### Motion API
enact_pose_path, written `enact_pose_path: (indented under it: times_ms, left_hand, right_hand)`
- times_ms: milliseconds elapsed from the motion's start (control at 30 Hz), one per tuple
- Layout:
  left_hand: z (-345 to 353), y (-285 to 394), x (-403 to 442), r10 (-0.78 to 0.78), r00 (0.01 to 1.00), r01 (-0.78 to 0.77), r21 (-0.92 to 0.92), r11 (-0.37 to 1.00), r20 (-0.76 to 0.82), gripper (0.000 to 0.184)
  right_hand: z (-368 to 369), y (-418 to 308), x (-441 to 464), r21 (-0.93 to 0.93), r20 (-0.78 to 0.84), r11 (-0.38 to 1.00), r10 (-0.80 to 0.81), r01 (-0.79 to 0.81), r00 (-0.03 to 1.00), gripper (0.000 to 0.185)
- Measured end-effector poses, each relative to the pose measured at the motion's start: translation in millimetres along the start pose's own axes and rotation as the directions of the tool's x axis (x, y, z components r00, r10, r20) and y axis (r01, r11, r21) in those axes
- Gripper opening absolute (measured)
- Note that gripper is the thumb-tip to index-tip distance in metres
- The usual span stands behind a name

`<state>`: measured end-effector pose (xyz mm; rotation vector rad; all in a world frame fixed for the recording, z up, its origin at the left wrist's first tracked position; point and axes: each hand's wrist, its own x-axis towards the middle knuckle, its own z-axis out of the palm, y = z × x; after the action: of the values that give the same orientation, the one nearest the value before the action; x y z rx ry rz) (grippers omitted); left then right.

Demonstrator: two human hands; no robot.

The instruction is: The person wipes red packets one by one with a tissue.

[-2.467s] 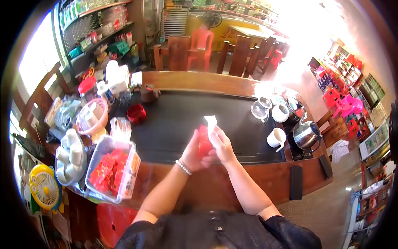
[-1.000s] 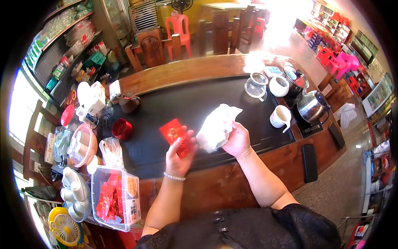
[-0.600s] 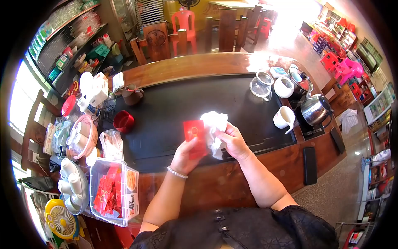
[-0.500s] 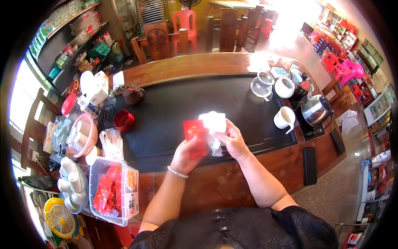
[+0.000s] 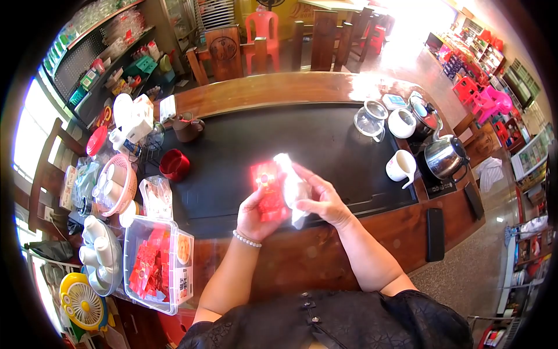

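My left hand (image 5: 254, 220), with a beaded bracelet at the wrist, grips a shiny red packet (image 5: 265, 186) with a gold mark on its front. My right hand (image 5: 328, 200) pinches a crumpled white cloth or tissue (image 5: 295, 185) between thumb and fingers, close beside the packet's right edge. Both are held over the near side of the dark tea tray (image 5: 261, 136). To the left, a clear plastic box (image 5: 185, 273) contains several similar red packets (image 5: 150, 264).
Left of the tray are a red cup (image 5: 174, 164), a brown teapot (image 5: 187, 127) and a pink basket (image 5: 131, 195). On the right stand a glass pitcher (image 5: 369, 121), a white cup (image 5: 400, 166), a steel kettle (image 5: 444, 157) and a black phone (image 5: 435, 234).
The packet has shifted slightly left and up, with its glare changed. My right hand has turned, and the white cloth looks narrower and more bunched against the packet's side.
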<state>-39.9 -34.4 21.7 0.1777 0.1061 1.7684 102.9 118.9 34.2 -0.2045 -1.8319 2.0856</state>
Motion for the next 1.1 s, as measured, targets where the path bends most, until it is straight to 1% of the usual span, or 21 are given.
enact_pose_path:
  times_ms: [33,133,167,200,233,267,300,333,400,433,467,500,533,600,667,700,800,833,933,1033,1100]
  left_hand:
    - [-2.4,0.3,0.1,0.0,1.0,0.001,0.012,1.0,-0.029,0.062]
    - [-4.5,1.2,1.2,0.015,0.995,-0.005,0.093,0.996,-0.103,0.059]
    - [3.0,-0.2,2.5,0.028,0.992,-0.01,0.147,0.989,-0.12,0.059]
    - [9.6,-1.4,3.7,0.04,0.99,-0.012,0.2,0.98,-0.136,0.058]
    - [12.8,-1.9,4.3,0.058,0.973,-0.005,0.231,0.973,-0.223,0.055]
    - [10.9,-2.5,3.7,0.061,0.973,0.016,0.328,0.945,-0.223,0.053]
    - [10.1,-3.4,2.8,0.065,0.973,0.036,0.421,0.906,-0.223,0.052]
    - [11.3,-4.0,2.6,0.068,0.973,0.056,0.51,0.858,-0.222,0.05]
    - [14.2,-11.7,2.6,0.069,0.965,0.101,0.6,0.794,-0.254,0.043]
    - [13.5,-15.5,1.9,0.072,0.961,0.126,0.655,0.745,-0.267,0.041]
    - [12.9,-18.5,1.6,0.076,0.957,0.151,0.706,0.691,-0.279,0.04]
    - [18.9,-20.1,1.2,0.003,0.961,0.211,0.737,0.642,-0.277,0.033]
    - [25.1,-20.1,-0.8,-0.046,0.974,0.208,0.794,0.572,-0.222,0.027]
    - [33.3,-20.5,-1.8,-0.073,0.969,0.232,0.776,0.586,-0.234,0.021]
    - [30.2,-17.8,-0.9,-0.119,0.962,0.271,0.799,0.536,-0.247,0.021]
    - [28.5,-16.4,-0.4,-0.143,0.957,0.29,0.811,0.509,-0.253,0.02]
    - [25.8,-16.0,0.0,-0.158,0.947,0.32,0.777,0.541,-0.28,0.02]
    - [21.1,-15.5,0.1,-0.169,0.951,0.31,0.77,0.557,-0.26,0.02]
    - [11.6,-14.3,0.8,-0.186,0.958,0.287,0.749,0.597,-0.218,0.022]
    - [13.1,-15.2,1.1,-0.175,0.962,0.272,0.737,0.618,-0.208,0.026]
    - [11.5,-15.8,0.3,-0.167,0.968,0.25,0.738,0.627,-0.186,0.029]
  right_hand:
    - [10.8,-2.4,-0.5,0.095,-0.041,0.995,-0.003,0.007,0.999,0.061]
    - [-4.6,17.0,5.3,0.037,-0.205,0.997,0.071,-0.064,0.976,0.038]
    - [-8.1,21.4,8.2,0.179,-0.311,0.982,0.111,-0.057,0.944,0.021]
    - [-13.1,15.0,8.4,0.389,-0.322,0.92,0.184,-0.047,0.929,0.014]
    - [-17.7,11.2,10.0,0.469,-0.371,0.883,0.164,0.032,0.914,0.017]
    - [-20.2,8.6,11.3,0.539,-0.419,0.834,0.149,0.114,0.896,0.021]
    - [-20.0,6.2,11.2,0.61,-0.413,0.779,0.154,0.148,0.898,0.026]
    - [-18.7,8.3,10.5,0.559,-0.375,0.817,0.096,0.142,0.922,0.029]
    - [-9.7,13.5,7.6,0.45,-0.284,0.882,-0.01,0.143,0.959,0.037]
    - [-4.9,12.4,4.8,0.228,-0.231,0.968,-0.049,0.103,0.972,0.054]
    - [1.7,11.9,3.8,-0.02,-0.167,0.99,-0.138,0.137,0.976,0.068]
    - [4.7,16.9,4.4,-0.176,-0.135,0.966,-0.215,0.19,0.967,0.073]
    - [8.5,20.9,5.8,-0.326,-0.09,0.914,-0.285,0.242,0.954,0.077]
    - [13.6,20.6,4.6,-0.382,-0.185,0.904,-0.277,0.191,0.943,0.047]
    - [4.8,21.6,2.5,-0.458,-0.184,0.888,-0.131,0.032,0.974,0.035]
    - [10.4,16.3,4.6,-0.557,-0.224,0.821,-0.294,0.125,0.929,0.04]
    - [19.2,11.2,3.7,-0.558,-0.306,0.823,-0.32,0.104,0.897,0.035]
    - [22.0,11.4,3.6,-0.523,-0.33,0.845,-0.324,0.115,0.887,0.035]
    - [25.6,16.9,2.5,-0.248,-0.42,0.967,-0.162,0.059,0.893,0.036]
    - [21.6,29.6,5.2,-0.242,-0.482,0.968,-0.181,0.068,0.857,0.037]
    - [7.6,35.5,10.2,0.049,-0.591,0.995,-0.04,0.086,0.806,0.039]
